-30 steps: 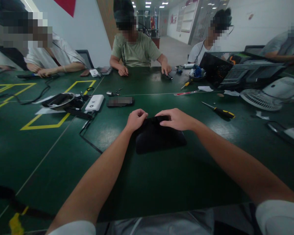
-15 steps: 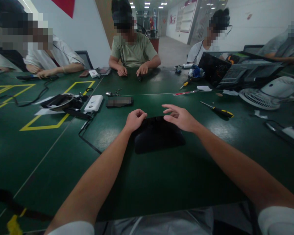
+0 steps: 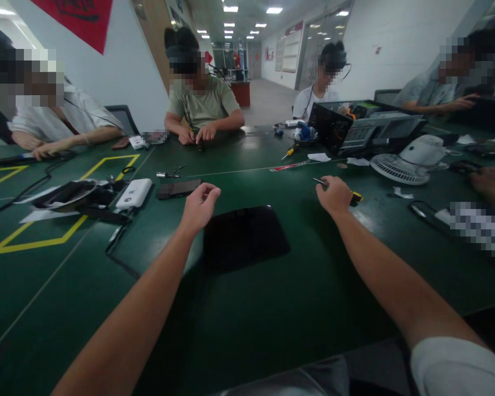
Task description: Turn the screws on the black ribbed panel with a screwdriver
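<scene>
A glossy black flat panel [image 3: 247,236] with rounded corners lies on the green table in front of me; I cannot tell its kind. My left hand [image 3: 200,204] is at its far left corner, thumb and fingers curled together; what they hold, if anything, is hidden. To the right of the panel, my right hand [image 3: 334,195] has its fingers closed around a screwdriver [image 3: 356,198]. The thin metal shaft shows left of the fingers and the yellow-and-black handle sticks out behind the hand. Just beyond my left hand lies a dark flat block [image 3: 175,189].
On the left are a white power bank [image 3: 134,194] with a cable and a dark strapped device [image 3: 72,195]. A white fan [image 3: 408,159] and an opened computer case [image 3: 363,129] stand at the right. Small metal parts [image 3: 169,174] lie beyond. Several people sit around the table.
My right hand has left the panel's far edge, moved right and closed on the screwdriver. My left hand has come slightly away from the panel. The view has turned right and up.
</scene>
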The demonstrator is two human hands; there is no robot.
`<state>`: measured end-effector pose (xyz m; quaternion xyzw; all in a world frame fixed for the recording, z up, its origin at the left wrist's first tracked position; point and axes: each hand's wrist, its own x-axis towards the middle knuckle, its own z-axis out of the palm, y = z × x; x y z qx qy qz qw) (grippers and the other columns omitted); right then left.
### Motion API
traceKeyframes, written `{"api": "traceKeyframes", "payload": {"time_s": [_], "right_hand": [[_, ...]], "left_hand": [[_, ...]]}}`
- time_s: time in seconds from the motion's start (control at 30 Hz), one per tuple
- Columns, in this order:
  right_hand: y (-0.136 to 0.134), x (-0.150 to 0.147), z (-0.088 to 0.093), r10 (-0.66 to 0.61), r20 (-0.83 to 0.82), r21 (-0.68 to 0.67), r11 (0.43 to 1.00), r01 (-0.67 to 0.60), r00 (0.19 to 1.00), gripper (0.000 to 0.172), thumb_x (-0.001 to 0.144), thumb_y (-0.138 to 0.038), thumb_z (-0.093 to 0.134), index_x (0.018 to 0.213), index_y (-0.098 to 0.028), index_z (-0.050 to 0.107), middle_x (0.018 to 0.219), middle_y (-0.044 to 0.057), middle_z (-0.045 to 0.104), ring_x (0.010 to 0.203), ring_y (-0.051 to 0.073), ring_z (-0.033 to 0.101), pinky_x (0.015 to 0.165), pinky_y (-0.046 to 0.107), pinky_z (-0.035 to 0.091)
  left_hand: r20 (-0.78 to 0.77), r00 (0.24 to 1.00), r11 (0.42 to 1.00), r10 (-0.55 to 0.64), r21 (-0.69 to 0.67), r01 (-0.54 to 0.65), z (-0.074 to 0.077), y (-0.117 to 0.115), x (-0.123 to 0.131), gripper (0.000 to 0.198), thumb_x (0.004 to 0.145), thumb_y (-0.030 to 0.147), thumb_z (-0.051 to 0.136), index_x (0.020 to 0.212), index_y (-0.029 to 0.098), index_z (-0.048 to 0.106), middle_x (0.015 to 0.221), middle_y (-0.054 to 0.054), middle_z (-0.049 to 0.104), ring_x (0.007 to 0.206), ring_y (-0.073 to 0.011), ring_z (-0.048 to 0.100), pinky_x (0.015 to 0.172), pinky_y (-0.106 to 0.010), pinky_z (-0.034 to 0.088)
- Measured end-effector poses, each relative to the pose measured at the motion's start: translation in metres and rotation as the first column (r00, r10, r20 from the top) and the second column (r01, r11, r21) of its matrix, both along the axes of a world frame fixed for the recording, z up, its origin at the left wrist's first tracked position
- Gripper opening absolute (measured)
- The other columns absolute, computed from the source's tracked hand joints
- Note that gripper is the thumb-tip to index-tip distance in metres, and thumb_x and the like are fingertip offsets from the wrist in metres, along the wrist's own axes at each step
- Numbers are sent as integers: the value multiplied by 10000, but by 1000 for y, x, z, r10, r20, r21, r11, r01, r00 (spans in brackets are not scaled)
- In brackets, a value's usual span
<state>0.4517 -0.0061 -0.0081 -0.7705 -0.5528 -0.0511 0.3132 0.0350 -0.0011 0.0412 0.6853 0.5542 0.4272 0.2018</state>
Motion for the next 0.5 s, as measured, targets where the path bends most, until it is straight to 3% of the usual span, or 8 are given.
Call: {"api": "traceKeyframes", "payload": {"time_s": [0.13, 0.23, 0.37, 0.5], "right_hand": [[18, 13, 8, -77, 167, -58, 995, 87, 983, 606, 1034, -436, 481, 1475, -72, 682, 1497, 290, 647, 1347, 447, 553, 1080, 599, 437], [33, 18, 8, -129, 181, -177, 971, 162, 975, 707, 1075, -534, 404, 1526, -43, 642, 1599, 340, 547, 1417, 480, 509, 1116, 645, 393], [49, 25, 6, -150, 139, -381, 904, 193, 979, 868, 1090, -664, 280, 1629, -45, 561, 1728, 348, 405, 1538, 503, 423, 1192, 662, 331], [57, 32, 3, -108, 132, -554, 816, 163, 985, 946, 1071, -728, 232, 1661, -53, 535, 1719, 335, 437, 1557, 500, 421, 1230, 674, 302]], "left_hand": [[-293, 948, 992, -122, -53, 111, 40, -17, 20, 378, 943, 569, 584, 1060, 240, 727, 1093, -92, 794, 984, -294, 711, 942, -453, 543], [-507, 843, 984, -178, -100, 148, 55, -37, 42, 441, 958, 580, 602, 1203, 237, 732, 1263, -129, 785, 1160, -347, 713, 1049, -506, 533], [-681, 700, 976, -217, -170, 138, 52, -60, 66, 517, 967, 580, 637, 1356, 246, 704, 1427, -150, 744, 1351, -404, 651, 1108, -541, 520], [-730, 658, 980, -185, -189, 66, 37, -69, 77, 484, 962, 560, 662, 1321, 241, 726, 1345, -167, 771, 1268, -412, 693, 1024, -533, 554]]}}
